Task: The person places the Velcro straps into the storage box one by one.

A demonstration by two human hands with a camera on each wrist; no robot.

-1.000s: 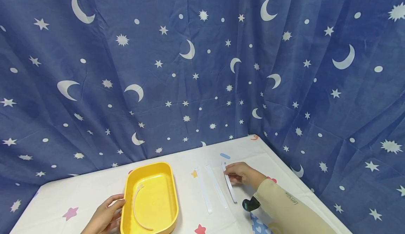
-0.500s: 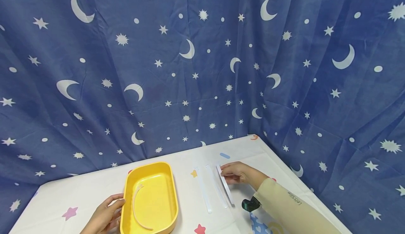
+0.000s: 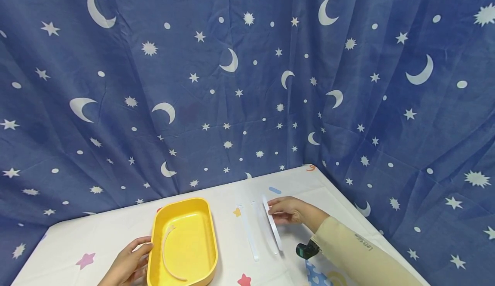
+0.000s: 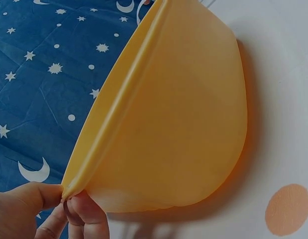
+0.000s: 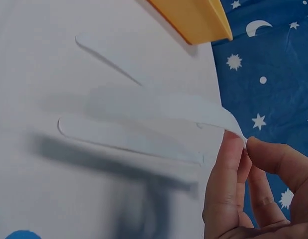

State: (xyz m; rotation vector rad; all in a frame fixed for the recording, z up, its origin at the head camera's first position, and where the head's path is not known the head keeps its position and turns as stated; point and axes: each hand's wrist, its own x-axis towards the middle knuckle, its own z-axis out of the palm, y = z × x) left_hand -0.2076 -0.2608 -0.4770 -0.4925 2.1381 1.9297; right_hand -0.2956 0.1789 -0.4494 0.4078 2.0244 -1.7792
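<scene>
Right hand (image 3: 291, 212) pinches one end of a white strip (image 3: 272, 226) between thumb and fingertips (image 5: 232, 149), and over the last second it has carried that strip sideways, away from the right edge of the table (image 3: 116, 230) and toward the two other white strips (image 3: 249, 234) lying flat near the middle. The strip now hangs over the nearer of the two; in the right wrist view it is lifted off the cloth, blurred with motion, with a shadow under it. That suggests the strip is already picked up and being moved in the direction of the yellow tray (image 3: 210, 234), not merely being slid on the tablecloth.

Left hand (image 3: 129, 263) has not shifted: it holds the rim of the tray at its near left corner, thumb on top and fingers beneath, as the left wrist view shows (image 4: 69, 199). The tray sits toward the near edge of the table, left of the strips, and already contains one pale curved strip (image 3: 167, 251). A blue curtain (image 3: 232, 62) printed with moons and stars hangs behind the table.
</scene>
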